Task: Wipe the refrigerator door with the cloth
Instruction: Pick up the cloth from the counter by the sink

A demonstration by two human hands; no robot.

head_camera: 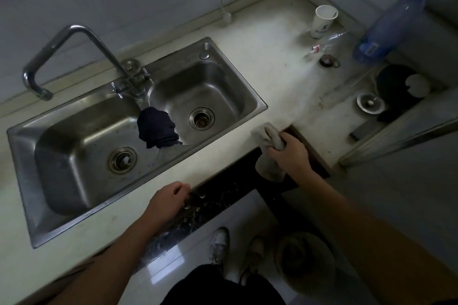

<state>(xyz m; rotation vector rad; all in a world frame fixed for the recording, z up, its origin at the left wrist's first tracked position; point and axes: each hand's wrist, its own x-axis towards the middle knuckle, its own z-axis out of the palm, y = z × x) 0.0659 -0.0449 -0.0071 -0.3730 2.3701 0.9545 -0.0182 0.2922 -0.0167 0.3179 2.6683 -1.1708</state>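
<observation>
Left hand (171, 199) curled empty on counter (247, 77) edge | right hand (288, 153) gripping cloth (269, 141) | double sink (238, 116)

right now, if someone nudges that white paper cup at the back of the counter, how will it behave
The paper cup looks thin-walled and seems empty, so it is probably very light. It stands tall on a narrow base, so a sideways push would likely tip it rather than slide it. Once down, its tapered shape would probably roll in a curve across the counter.
</observation>
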